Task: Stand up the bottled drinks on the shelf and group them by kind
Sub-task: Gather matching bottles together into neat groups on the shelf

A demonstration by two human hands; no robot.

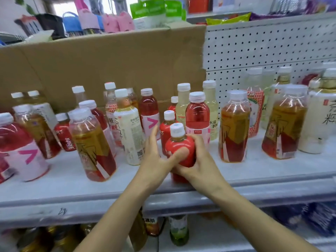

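Note:
A small red juice bottle [181,144] with a white cap stands upright near the front of the grey shelf [72,188]. My right hand [201,168] wraps it from the right and below. My left hand [156,157] holds its left side, thumb pressed across the red front, fingers pointing up. A second small red bottle [167,128] stands just behind it, and a third [63,133] at the left. Amber tea bottles with red labels [92,142] [234,128], red drinks with pink labels [197,113], white-labelled teas [131,128] and pale yellow drinks [211,106] stand mixed around them.
A cardboard panel [109,66] backs the left of the shelf and a white pegboard [263,48] the right. More bottles [179,231] stand on the shelf below. Pink and blue goods [109,22] sit above the cardboard. Bare shelf lies along the front edge.

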